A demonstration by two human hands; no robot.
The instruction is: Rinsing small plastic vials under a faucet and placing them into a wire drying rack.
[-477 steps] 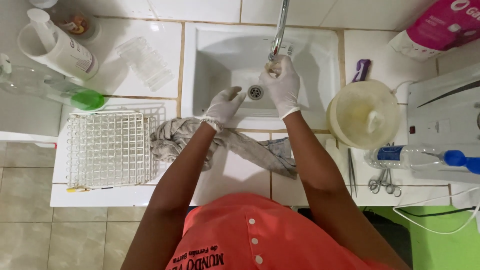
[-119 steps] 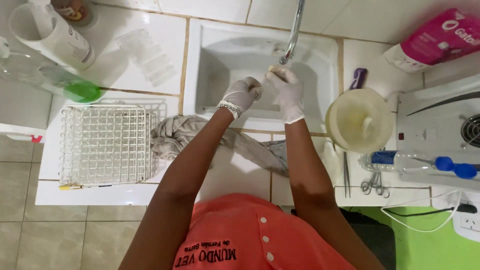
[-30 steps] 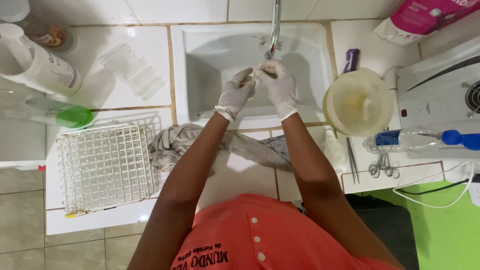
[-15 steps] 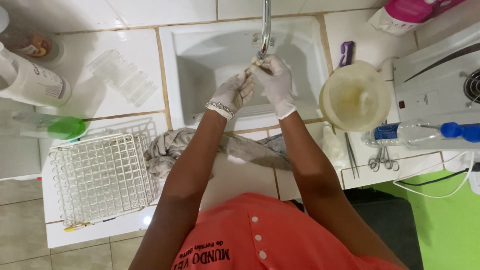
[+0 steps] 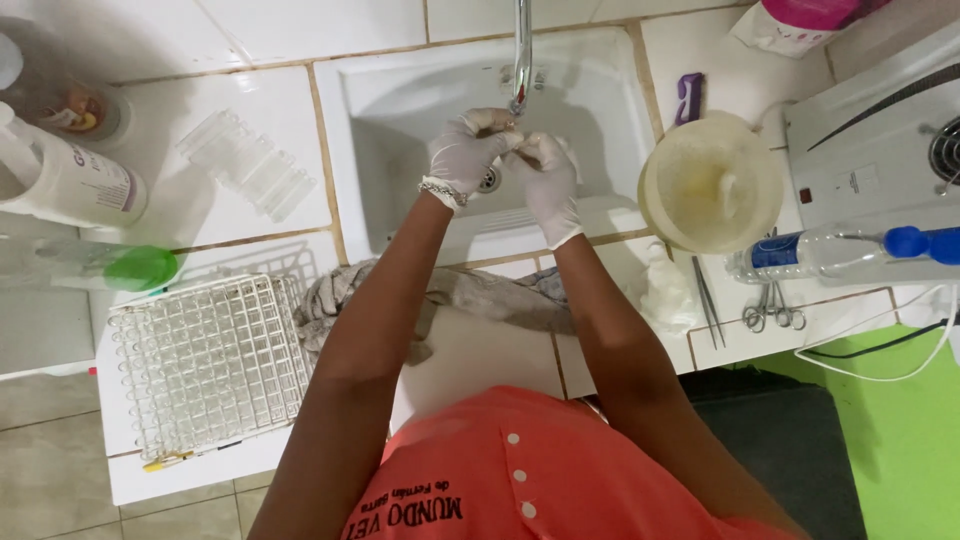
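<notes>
A white tiled counter (image 5: 250,95) is seen from above, with a white sink (image 5: 590,75) set into its middle. At the right, a white appliance (image 5: 870,150) is placed on the counter, and a wire rack (image 5: 210,365) is laid at the front left corner. A grey cloth (image 5: 490,295) is draped along the front edge of the sink, between the two forearms and partly hidden by them. Just right of the sink, a round, pale yellow lidded container (image 5: 712,183) is stood, and a clear bottle with a blue cap (image 5: 840,252) is laid on its side beside it. At the far left, a white bottle (image 5: 65,180) and a clear bottle with a green cap (image 5: 95,268) are found. A clear ridged plastic tray (image 5: 245,163) lies between those and the sink. Metal scissors (image 5: 772,312) and tweezers (image 5: 705,300) rest near the front right edge, and a small purple object (image 5: 690,97) lies at the sink's right rim.

Under the metal tap (image 5: 522,50), both gloved hands are brought together over the drain, touching each other. The left hand (image 5: 465,155) is curled with its fingers closed against the right hand (image 5: 548,180), which is likewise curled. Whether anything is held between them cannot be told; the fingertips meet just below the spout.
</notes>
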